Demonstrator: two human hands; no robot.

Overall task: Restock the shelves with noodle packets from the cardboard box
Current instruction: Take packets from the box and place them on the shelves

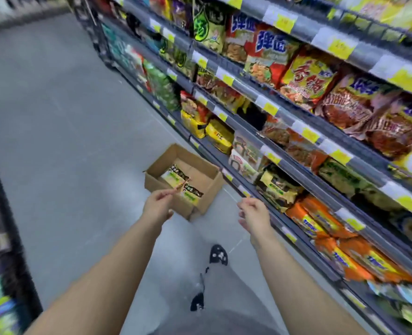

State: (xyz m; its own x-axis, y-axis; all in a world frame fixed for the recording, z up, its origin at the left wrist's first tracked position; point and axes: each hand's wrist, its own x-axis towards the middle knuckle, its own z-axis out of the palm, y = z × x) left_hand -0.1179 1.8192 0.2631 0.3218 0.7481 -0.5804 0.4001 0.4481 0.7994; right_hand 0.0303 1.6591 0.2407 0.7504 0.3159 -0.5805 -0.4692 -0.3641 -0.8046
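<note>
An open cardboard box (201,187) stands on the floor against the bottom shelf. Inside it lie two noodle packets (176,176) with black and pale green print. My left hand (158,205) hovers over the box's near edge, its fingers pinched on a thin orange strip (179,187) that points toward the packets; what the strip is I cannot tell. My right hand (254,212) floats to the right of the box, close to the bottom shelf's rail, fingers loosely curled and apart with nothing in them. Shelves (282,139) on the right carry rows of noodle packets.
Grey aisle floor (62,131) stretches ahead and to the left. Another dark shelf unit (4,250) lines the left edge. My legs and black shoes (218,253) are below the hands. Orange packets (321,226) fill the bottom shelf to the right.
</note>
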